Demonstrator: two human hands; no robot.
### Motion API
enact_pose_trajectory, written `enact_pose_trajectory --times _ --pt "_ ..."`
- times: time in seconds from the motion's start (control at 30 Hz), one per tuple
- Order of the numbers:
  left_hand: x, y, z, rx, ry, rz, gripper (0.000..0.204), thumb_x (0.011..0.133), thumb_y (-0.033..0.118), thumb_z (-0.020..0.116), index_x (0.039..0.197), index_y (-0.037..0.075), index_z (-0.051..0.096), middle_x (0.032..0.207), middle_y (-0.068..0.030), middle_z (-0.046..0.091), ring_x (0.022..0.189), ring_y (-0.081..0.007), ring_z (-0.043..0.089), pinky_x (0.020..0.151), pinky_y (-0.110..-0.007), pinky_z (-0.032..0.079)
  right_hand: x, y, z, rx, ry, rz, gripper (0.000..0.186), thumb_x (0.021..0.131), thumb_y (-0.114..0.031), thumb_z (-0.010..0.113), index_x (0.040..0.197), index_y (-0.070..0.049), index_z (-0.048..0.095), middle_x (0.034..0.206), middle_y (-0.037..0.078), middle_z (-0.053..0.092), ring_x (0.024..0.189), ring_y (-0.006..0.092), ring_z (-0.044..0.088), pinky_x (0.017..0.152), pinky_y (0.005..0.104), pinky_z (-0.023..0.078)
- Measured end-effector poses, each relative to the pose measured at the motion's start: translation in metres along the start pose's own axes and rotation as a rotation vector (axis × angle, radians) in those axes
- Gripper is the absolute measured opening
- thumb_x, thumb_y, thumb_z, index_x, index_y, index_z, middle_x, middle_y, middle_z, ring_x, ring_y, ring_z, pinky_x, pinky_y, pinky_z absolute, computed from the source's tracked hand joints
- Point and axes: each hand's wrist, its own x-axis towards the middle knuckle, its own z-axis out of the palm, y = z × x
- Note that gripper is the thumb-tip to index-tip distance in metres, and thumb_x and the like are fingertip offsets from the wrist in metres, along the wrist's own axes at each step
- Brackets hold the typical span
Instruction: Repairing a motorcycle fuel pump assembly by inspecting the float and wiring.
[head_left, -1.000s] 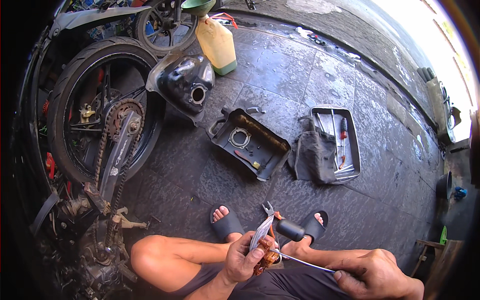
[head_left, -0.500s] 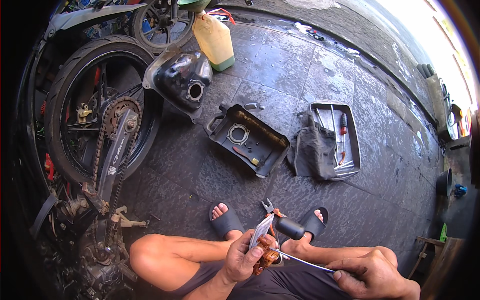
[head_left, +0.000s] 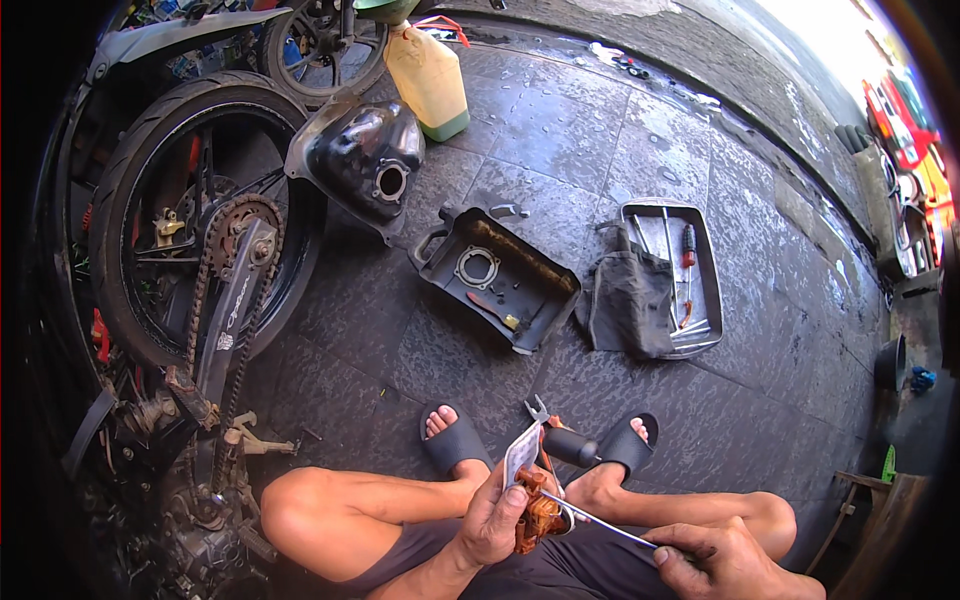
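Above my lap, my left hand (head_left: 497, 520) is closed round an orange-brown plastic fuel pump assembly (head_left: 538, 518). A pale flat piece (head_left: 522, 452) stands up from its far side, and a black cylinder (head_left: 572, 447) hangs just beyond it. My right hand (head_left: 725, 565), also closed, grips a screwdriver by its end; the handle is hidden in my fingers. The thin metal screwdriver shaft (head_left: 605, 525) slants left, its tip against the assembly. Between my feet, pliers (head_left: 539, 410) show their open jaws, with the handles partly covered by the assembly.
Ahead lies a black tray (head_left: 545, 285) with a metal ring (head_left: 477, 268) in it. To its right, a metal tray (head_left: 712, 300) holds tools and a dark cloth (head_left: 630, 305). A black fuel tank (head_left: 365, 150), a jug (head_left: 428, 75) and a motorcycle wheel (head_left: 112, 210) are on the left.
My right hand has come left and lower with the screwdriver. The assembly has turned slightly in my left hand, and the black cylinder has shifted left. Something red has appeared at the far right.
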Motion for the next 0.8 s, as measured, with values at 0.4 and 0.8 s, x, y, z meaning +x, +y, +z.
enact_pose_trajectory --times 0.4,0.8 --pt "0.005 -0.010 0.017 0.089 0.238 0.037 0.038 0.104 0.035 0.037 0.111 0.000 0.049 0.095 -0.0123 0.061 0.090 -0.0185 0.060 0.080 -0.033 0.051 0.083 0.062 0.101 0.095 0.375 -0.474 0.062 0.069 -0.017 0.089 0.114 0.004 0.052 0.108 0.019 0.064 0.103 0.0274 0.063 0.090 0.0363 0.050" --pt "0.019 -0.008 0.014 -0.260 0.285 0.142 0.038 0.104 0.036 0.035 0.116 0.002 0.049 0.110 -0.0201 0.058 0.105 -0.0265 0.058 0.096 -0.041 0.045 0.103 0.108 0.115 0.561 0.165 -0.397 0.066 0.067 -0.023 0.093 0.100 -0.004 0.039 0.121 0.017 0.057 0.111 0.0210 0.058 0.093 0.0337 0.050"
